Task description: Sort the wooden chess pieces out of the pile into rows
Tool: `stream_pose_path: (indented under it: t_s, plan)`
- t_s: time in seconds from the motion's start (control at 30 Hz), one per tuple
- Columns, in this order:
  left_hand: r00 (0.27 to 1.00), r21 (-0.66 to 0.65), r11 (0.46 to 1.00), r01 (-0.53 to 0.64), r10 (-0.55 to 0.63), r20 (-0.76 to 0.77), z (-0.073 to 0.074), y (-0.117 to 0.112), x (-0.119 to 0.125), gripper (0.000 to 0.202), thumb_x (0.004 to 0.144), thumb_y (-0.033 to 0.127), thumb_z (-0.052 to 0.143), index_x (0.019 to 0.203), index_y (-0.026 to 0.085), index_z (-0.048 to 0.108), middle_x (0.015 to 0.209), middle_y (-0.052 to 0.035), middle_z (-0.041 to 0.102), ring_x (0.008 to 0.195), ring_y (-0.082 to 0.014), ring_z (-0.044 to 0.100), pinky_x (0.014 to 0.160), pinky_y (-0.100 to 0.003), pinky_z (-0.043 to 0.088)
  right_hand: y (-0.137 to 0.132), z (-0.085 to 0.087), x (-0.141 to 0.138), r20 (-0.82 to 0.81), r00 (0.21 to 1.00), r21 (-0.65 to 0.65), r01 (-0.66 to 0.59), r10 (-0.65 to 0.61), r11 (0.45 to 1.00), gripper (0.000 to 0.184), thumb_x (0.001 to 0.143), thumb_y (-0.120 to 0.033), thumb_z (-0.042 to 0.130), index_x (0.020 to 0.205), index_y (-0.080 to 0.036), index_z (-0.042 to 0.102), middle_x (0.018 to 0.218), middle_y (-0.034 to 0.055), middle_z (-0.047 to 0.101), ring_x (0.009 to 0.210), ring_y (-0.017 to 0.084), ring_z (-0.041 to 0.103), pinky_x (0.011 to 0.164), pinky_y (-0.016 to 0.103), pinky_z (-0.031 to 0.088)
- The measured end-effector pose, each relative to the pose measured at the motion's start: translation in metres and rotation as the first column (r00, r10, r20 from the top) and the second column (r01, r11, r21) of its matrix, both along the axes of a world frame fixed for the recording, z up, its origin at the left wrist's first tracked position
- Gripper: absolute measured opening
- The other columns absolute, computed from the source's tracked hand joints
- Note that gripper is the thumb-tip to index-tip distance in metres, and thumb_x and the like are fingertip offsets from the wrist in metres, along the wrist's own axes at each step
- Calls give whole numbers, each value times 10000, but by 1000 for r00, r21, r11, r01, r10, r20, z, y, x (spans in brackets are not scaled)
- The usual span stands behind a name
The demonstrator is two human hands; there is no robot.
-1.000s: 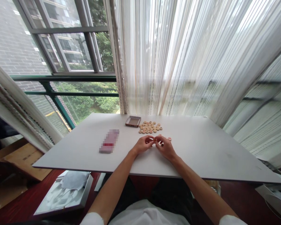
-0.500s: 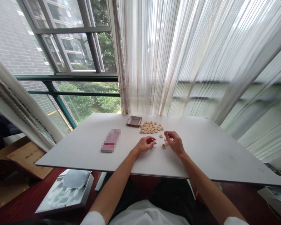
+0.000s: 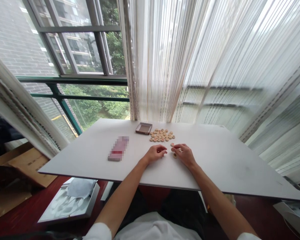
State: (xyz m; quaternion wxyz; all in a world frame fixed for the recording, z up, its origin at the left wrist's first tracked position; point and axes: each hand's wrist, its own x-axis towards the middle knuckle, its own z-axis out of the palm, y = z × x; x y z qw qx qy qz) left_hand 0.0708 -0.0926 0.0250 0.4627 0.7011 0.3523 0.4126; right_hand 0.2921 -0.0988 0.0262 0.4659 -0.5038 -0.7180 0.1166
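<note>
Round wooden Chinese chess pieces (image 3: pixel 161 136) lie flat in a cluster of rows toward the far side of the white table. My left hand (image 3: pixel 155 152) rests on the tabletop just in front of them, its fingers curved and thumb apart, with nothing held. To its right, my right hand (image 3: pixel 183 154) is closed, fingertips drawn together on a Chinese chess piece that they partly hide. One loose piece with a red mark (image 3: pixel 172 145) lies just beyond those fingertips. Another with a dark mark (image 3: pixel 175 155) sits below the thumb.
An open shallow box (image 3: pixel 143 128) stands behind and left of the cluster. A pinkish, blurred-out flat box (image 3: pixel 118 149) lies on the table (image 3: pixel 227 160) at left. Below the table's left edge is a white box (image 3: pixel 67 203) of items; cartons (image 3: pixel 31 163) stand farther left.
My right hand has moved slightly left and down, bringing its fingertips closer to my left hand and covering more of the loose pieces. My left hand stays put.
</note>
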Motion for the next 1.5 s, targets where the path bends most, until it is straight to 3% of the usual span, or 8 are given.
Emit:
stream_pose_path:
  t_s: [0.2, 0.3, 0.4, 0.5, 0.6, 0.8, 1.03, 1.5]
  plan:
    - [999, 26, 1000, -14, 15, -49, 2, -1, 0, 325, 845, 387, 642, 1038, 128, 669, 917, -101, 739, 692, -143, 665, 632, -248, 524, 3, -3, 0, 55, 998, 17, 24, -24, 1000, 151, 807, -370, 676, 866, -265, 766, 832, 47, 702, 811, 208, 661, 803, 365, 524]
    - [987, 151, 987, -64, 85, -135, 5, -6, 1, 247, 874, 337, 594, 1013, 153, 681, 895, -75, 729, 718, -151, 656, 648, -255, 519, 4, -5, 0, 100, 994, 57, 44, -49, 997, 138, 809, -364, 676, 841, -263, 764, 793, 48, 710, 839, 232, 642, 807, 387, 509]
    - [949, 357, 929, -94, 192, -249, 10, -15, 4, 190, 887, 259, 551, 994, 179, 686, 921, -68, 707, 806, -172, 645, 747, -290, 521, 4, -4, 1, 108, 992, 102, 50, -61, 994, 144, 838, -361, 646, 825, -260, 748, 800, 52, 722, 871, 250, 619, 800, 399, 499]
    - [898, 535, 845, 7, 230, -375, 15, -24, 7, 237, 866, 186, 555, 1074, 199, 669, 1074, -84, 684, 1025, -222, 599, 947, -370, 461, 4, 1, 4, 48, 990, 158, 120, -129, 980, 187, 885, -353, 578, 900, -241, 727, 884, 73, 729, 904, 259, 600, 816, 416, 494]
    - [849, 608, 784, 123, 234, -473, 18, -29, 9, 356, 861, 162, 547, 1207, 221, 612, 1287, -74, 607, 1195, -251, 506, 1038, -417, 386, 1, 7, 12, 49, 988, 182, 135, -146, 974, 207, 900, -274, 519, 974, -231, 708, 936, 77, 718, 932, 261, 590, 839, 426, 493]
    - [776, 614, 766, 188, 267, -571, 17, -23, 18, 434, 852, 194, 548, 1286, 220, 545, 1377, -74, 537, 1232, -261, 475, 1044, -416, 365, -14, 8, 39, 231, 972, 186, -82, 37, 979, 255, 860, -149, 513, 957, -265, 717, 961, 56, 704, 945, 246, 606, 882, 424, 509]
    - [767, 603, 789, 117, 314, -559, 16, -18, 36, 364, 874, 257, 548, 1235, 221, 578, 1266, -84, 600, 1158, -275, 503, 990, -423, 381, -18, 3, 42, 255, 966, 175, -76, 29, 982, 269, 851, -127, 516, 964, -263, 720, 974, 63, 691, 956, 243, 607, 888, 421, 514]
    - [820, 590, 803, 84, 281, -498, 16, -20, 33, 287, 883, 232, 542, 1152, 225, 640, 1148, -71, 669, 1097, -257, 544, 968, -395, 406, -17, -1, 43, 287, 957, 142, -88, 44, 986, 249, 864, -135, 522, 883, -273, 729, 927, 44, 709, 935, 233, 621, 895, 411, 502]
